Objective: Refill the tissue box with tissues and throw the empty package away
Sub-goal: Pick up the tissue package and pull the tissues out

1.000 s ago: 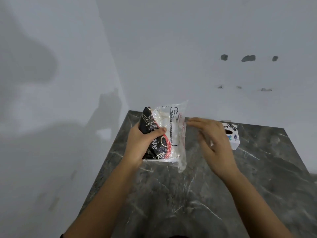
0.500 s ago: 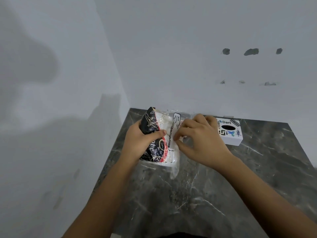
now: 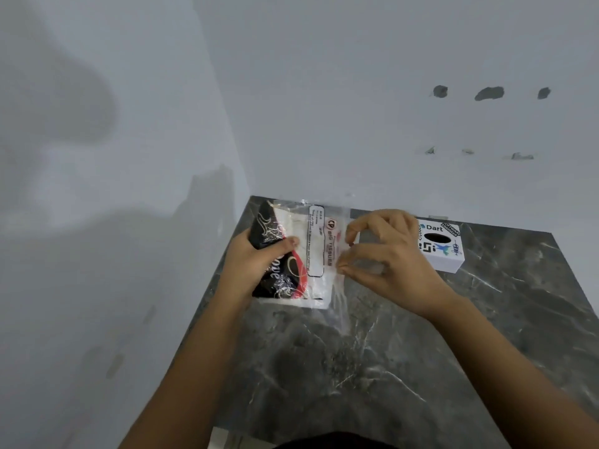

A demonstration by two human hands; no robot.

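Observation:
A plastic tissue package (image 3: 304, 254), black and red on its left part and clear over white tissues on its right, is held just above the dark marble table (image 3: 405, 367) near the back left corner. My left hand (image 3: 256, 264) grips its printed left end, thumb on top. My right hand (image 3: 385, 254) pinches the clear plastic flap at the package's right edge between thumb and fingers. Behind my right hand a white tissue box (image 3: 442, 249) with a dark oval slot on top stands on the table by the back wall, partly hidden by my knuckles.
White walls meet in a corner right behind and to the left of the package. The table's left edge runs along the left wall. The back wall carries several small holes above the tissue box.
My right hand moved left from the box side onto the package and now pinches its clear flap. The package has come lower, closer to the table, with my left hand's grip unchanged.

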